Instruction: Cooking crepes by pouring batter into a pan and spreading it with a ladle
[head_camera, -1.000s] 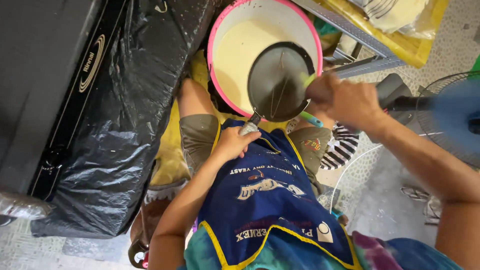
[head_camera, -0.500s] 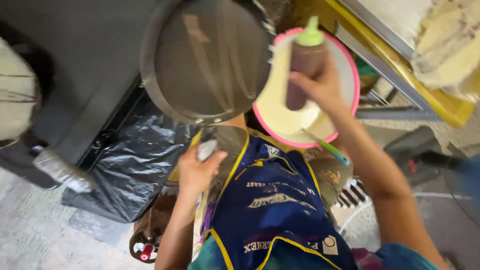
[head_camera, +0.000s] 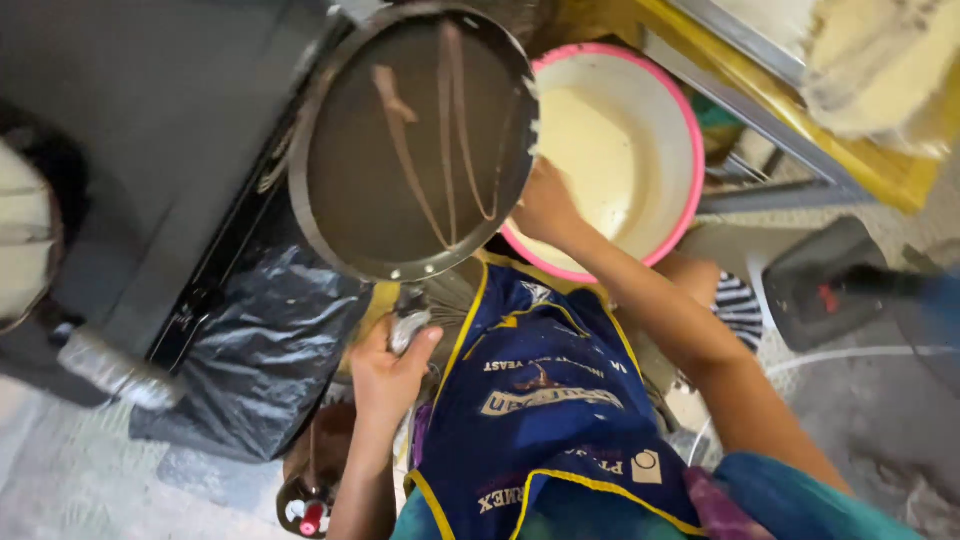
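Left hand (head_camera: 388, 370) grips the frying pan (head_camera: 415, 140) handle, holding it up tilted beside the pink-rimmed batter bowl (head_camera: 655, 110), while the right hand (head_camera: 545, 205) sits at the pan's edge, grip looks closed-ish but hard to tell.

Head view, looking down. The left hand (head_camera: 388, 372) grips the cloth-wrapped handle (head_camera: 412, 325) of a round dark frying pan (head_camera: 415, 140) (its surface streaked with pale batter lines), held tilted. The right hand (head_camera: 545, 205) reaches behind the pan's rim, over a pink-rimmed basin (head_camera: 690, 150) of cream batter. A blue apron (head_camera: 545, 400) covers the lap.
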